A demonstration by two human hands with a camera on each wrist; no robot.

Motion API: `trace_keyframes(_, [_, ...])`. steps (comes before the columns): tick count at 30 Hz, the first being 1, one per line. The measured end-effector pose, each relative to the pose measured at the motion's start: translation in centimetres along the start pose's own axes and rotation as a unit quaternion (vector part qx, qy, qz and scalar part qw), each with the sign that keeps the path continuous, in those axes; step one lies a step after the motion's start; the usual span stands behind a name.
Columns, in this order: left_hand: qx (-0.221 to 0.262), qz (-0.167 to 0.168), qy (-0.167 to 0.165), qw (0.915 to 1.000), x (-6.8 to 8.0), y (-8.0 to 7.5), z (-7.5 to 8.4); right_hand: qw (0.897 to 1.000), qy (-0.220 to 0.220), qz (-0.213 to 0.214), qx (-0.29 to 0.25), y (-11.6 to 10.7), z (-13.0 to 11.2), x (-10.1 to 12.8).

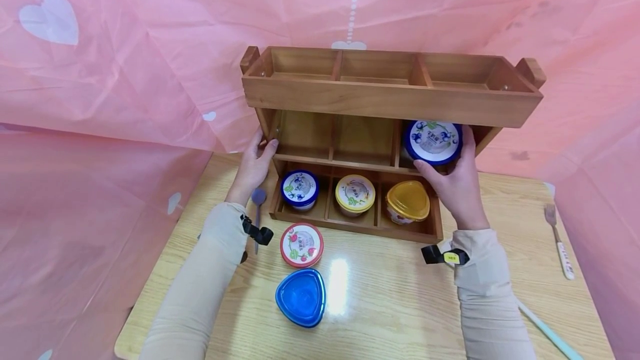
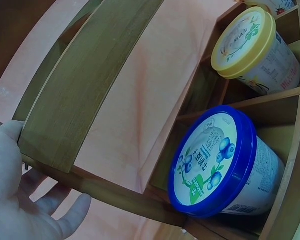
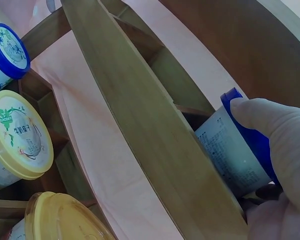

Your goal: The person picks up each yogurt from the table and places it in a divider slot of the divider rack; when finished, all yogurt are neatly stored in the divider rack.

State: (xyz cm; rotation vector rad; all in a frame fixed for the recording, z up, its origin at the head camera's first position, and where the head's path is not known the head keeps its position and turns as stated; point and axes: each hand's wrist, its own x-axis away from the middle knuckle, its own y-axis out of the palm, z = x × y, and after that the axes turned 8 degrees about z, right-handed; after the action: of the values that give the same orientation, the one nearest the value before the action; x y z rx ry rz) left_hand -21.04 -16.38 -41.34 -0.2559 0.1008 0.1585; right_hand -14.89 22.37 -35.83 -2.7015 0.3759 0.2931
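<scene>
A three-tier wooden shelf with divided compartments stands before me. My right hand grips a blue-lidded tub, thumb and fingers round its lid, in the right compartment of the middle tier. My left hand holds the shelf's left side at the middle tier, thumb and fingers either side of the wood. On the bottom tier, left to right, sit another blue-lidded tub, a yellow-lidded tub and a tub with an amber, rounded-triangle lid.
On the table, in front of the shelf, are a red-lidded tub and a blue rounded-triangle container. A dark spoon lies by my left wrist. A fork and a pale green-handled utensil lie at the right. Pink cloth hangs behind.
</scene>
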Motion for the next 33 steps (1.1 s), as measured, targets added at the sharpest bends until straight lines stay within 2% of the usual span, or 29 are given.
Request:
trace_keyframes(4, [0.001, -0.004, 0.002, 1.0, 0.0, -0.1, 0.0, 1.0, 0.0, -0.004, -0.001, 0.0, 1.0, -0.4])
trace_keyframes(8, [0.006, -0.006, 0.003, 1.0, 0.0, -0.1, -0.1, 1.0, -0.008, -0.003, -0.018, 0.0, 0.4, -0.1])
trace_keyframes(14, [-0.018, -0.004, 0.002, 0.9998, -0.1, -0.1, -0.2, 0.998, -0.044, 0.018, -0.045, -0.2, -1.7, 1.2])
trace_keyframes(19, [-0.02, -0.002, 0.011, 0.9997, -0.2, -0.2, -0.4, 0.996, -0.068, 0.044, -0.035, -0.9, -1.4, 2.5])
trace_keyframes(24, [-0.011, -0.002, 0.003, 0.9999, -0.2, -0.2, -0.2, 0.994, -0.094, 0.047, -0.023, -1.3, -1.6, 4.6])
trace_keyframes(26, [-0.006, -0.006, -0.005, 0.9999, -0.1, -0.3, 0.2, 0.993, -0.11, 0.04, -0.012, -1.0, -1.9, 5.6])
trace_keyframes(30, [-0.008, -0.013, -0.014, 0.9998, 0.8, -0.5, 2.1, 0.989, -0.147, 0.02, -0.007, 0.0, -2.3, 7.7])
trace_keyframes(33, [-0.016, -0.017, -0.013, 0.9996, 1.4, -0.6, 3.3, 0.988, -0.156, -0.003, -0.014, 1.0, -2.0, 9.4])
